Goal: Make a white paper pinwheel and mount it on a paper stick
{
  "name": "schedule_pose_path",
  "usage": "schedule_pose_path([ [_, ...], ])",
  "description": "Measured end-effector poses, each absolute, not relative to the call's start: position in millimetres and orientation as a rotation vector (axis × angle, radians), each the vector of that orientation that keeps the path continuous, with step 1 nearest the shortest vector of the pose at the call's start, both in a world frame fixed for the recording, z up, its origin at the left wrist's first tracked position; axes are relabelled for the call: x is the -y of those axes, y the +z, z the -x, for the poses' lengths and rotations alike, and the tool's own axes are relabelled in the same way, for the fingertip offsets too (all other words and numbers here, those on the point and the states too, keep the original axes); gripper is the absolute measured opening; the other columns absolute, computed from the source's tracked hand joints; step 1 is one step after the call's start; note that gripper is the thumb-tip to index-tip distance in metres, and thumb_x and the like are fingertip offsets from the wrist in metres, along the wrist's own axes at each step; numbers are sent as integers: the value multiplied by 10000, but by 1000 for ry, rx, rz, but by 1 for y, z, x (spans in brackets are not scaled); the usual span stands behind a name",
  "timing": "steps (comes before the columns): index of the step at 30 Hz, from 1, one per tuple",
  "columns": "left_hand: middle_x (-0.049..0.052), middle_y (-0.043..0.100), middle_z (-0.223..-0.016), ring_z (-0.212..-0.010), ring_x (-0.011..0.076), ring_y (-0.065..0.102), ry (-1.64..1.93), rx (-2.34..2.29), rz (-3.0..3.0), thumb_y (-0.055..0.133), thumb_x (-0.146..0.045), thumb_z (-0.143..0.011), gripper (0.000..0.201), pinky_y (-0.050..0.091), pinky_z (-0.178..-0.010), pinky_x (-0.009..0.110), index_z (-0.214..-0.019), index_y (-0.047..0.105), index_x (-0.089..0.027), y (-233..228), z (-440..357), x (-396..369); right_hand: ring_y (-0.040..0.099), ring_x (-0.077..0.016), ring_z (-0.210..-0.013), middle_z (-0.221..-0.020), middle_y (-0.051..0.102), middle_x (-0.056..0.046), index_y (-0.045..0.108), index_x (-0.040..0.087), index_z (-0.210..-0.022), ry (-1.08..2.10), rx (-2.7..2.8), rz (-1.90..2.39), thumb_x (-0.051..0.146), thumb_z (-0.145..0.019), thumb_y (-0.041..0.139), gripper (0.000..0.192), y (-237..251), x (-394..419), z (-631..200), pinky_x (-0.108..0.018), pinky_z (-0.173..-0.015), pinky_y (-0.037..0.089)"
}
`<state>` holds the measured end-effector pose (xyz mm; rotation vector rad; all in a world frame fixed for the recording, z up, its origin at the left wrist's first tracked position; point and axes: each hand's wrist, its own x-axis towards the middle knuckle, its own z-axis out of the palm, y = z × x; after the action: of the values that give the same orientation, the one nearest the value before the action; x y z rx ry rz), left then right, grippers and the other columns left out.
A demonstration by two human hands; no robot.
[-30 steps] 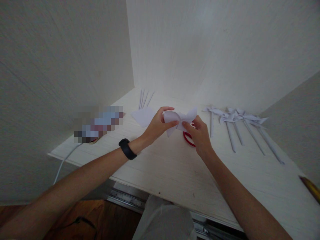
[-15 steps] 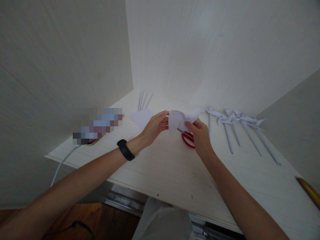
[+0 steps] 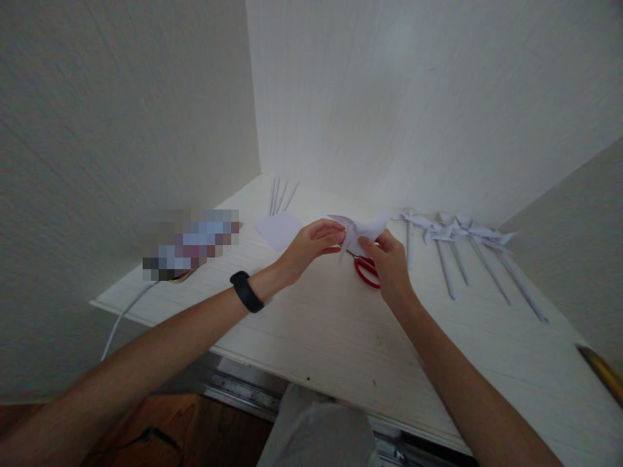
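Both hands hold a white paper pinwheel head (image 3: 367, 228) above the middle of the white tabletop. My right hand (image 3: 390, 263) pinches its near right part between thumb and fingers. On the other side, the fingertips of my left hand (image 3: 318, 243) close on a folded blade near the pinwheel's centre. A black band (image 3: 246, 292) is round my left wrist. Beneath the paper lies a pair of scissors (image 3: 366, 272) with red handles, partly covered by my right hand and the paper.
Several finished paper pinwheels (image 3: 457, 230) on white paper sticks lie at the right. Thin white paper sticks (image 3: 277, 194) and a flat paper sheet (image 3: 279, 228) lie at the back left. A phone-like, blurred-out device (image 3: 195, 246) with a white cable (image 3: 119, 318) sits left. Walls enclose the tabletop.
My left hand has moved right, towards the pinwheel's centre, bending the left blade inward. My right hand has stayed nearly still.
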<state>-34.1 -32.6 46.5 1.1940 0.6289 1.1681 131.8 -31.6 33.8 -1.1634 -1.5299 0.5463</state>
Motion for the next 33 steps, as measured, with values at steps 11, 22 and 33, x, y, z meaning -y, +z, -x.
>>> schedule_pose_path([
  [11, 21, 627, -852, -753, 108, 573, 1137, -642, -1164, 718, -308, -663, 260, 431, -694, 250, -837, 587, -164, 42, 33, 31, 544, -172, -877, -936, 602, -31, 611, 201, -839, 493, 1575, 1137, 290, -728, 560, 151, 40, 36, -128, -348, -812, 403],
  [22, 4, 586, -824, -789, 119, 553, 1173, -595, -1331, 787, -213, -532, 435, 414, -694, 254, -879, 530, -164, 46, 34, 30, 538, -166, -878, -904, 588, -23, 603, 200, -831, 533, 1602, 1095, 258, -738, 562, 118, 41, 39, -125, -343, -809, 409],
  [33, 15, 561, -919, -698, 74, 507, 1129, -668, -1490, 813, -236, -473, 540, 408, -610, 218, -920, 520, -160, 51, 38, 28, 537, -175, -867, -897, 601, -22, 609, 211, -845, 552, 1608, 1086, 258, -736, 568, 125, 39, 36, -126, -358, -811, 396],
])
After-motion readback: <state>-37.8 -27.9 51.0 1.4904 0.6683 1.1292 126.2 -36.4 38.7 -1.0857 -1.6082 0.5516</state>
